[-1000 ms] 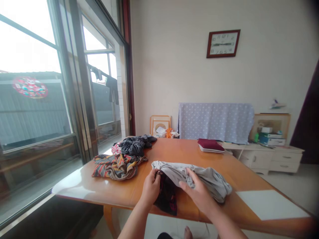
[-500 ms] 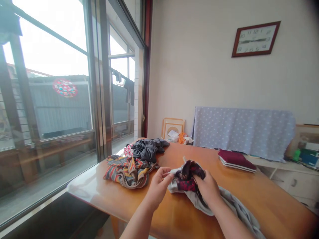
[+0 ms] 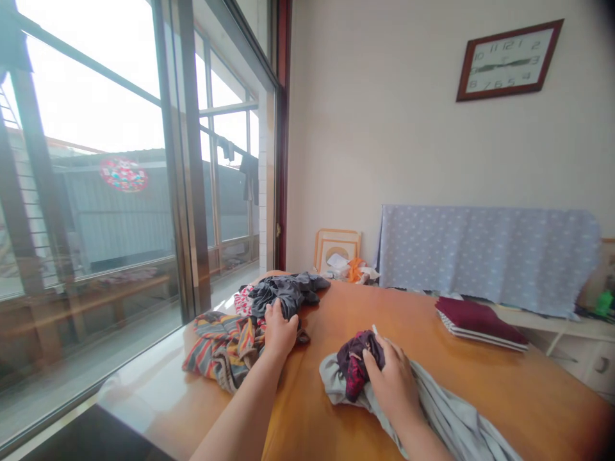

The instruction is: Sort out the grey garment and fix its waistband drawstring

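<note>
Window: sliding glass panes fill the left side; a round red decoration shows behind the glass, and dark clothes hang on a line outside.
Table: orange-brown wooden top, glossy, its left corner close to the window.
Striped garment: multicoloured striped cloth, crumpled, at the table's left edge, partly under the dark grey garment.
Dark grey garment: bunched cloth on top of the pile, at its far end.
Left hand: left hand laid palm down on the pile where the striped and dark grey cloths meet; fingers together and curled into the dark grey fabric, thumb out to the side.
Dark patterned cloth: small maroon-and-black bundle, balled up, lying on the left end of the light grey garment, near the table's front middle.
Right hand: right hand set on the bundle from the right; fingers bent and close together over it, pressing it onto the grey cloth; whether the thumb pinches it cannot be told.
Light grey garment: pale cloth running from under the bundle toward the lower right, beneath the right forearm.
Picture frames: light wooden frames leaning on the wall behind the table.
Folded maroon stack: flat pile on the table's far right, well apart from both hands.
Dotted cover: blue-grey spotted cloth draped over furniture at the wall.
Clock: rectangular, dark-framed, high on the wall.
</note>
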{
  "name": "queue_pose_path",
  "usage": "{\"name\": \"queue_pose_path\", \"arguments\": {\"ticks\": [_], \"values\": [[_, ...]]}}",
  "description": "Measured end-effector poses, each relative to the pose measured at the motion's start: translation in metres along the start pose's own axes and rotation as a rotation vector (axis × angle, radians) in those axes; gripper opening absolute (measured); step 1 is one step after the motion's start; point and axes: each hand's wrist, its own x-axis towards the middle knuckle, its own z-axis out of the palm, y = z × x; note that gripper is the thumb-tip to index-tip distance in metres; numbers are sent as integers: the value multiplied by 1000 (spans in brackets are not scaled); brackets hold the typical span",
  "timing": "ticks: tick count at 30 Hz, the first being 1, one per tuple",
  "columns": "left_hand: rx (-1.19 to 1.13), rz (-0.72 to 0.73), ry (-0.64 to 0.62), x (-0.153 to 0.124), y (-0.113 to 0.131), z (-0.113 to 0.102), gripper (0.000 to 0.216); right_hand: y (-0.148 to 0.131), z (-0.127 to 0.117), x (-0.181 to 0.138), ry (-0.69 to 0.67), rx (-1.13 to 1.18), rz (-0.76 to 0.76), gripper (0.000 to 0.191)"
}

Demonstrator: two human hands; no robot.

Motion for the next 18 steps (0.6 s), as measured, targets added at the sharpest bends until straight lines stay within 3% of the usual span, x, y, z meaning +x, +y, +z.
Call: {"name": "queue_pose_path", "arguments": {"ticks": [3,9,12,15,18], "values": [[13,-34,-110,12,-4,7,80,7,0,-2,-16,37,37,49],[-63,86,-462,-13,7,26,37,13,-3,4,-70,110,123,50],[-114,219,-716,-38,20,28,30,14,-5,6,-89,136,163,51],[-147,473,-975,-56,31,20,32,14,-6,7,-82,169,203,50],[-108,569,-1056,-62,36,10,30,14,-7,7,-78,183,232,48]]}}
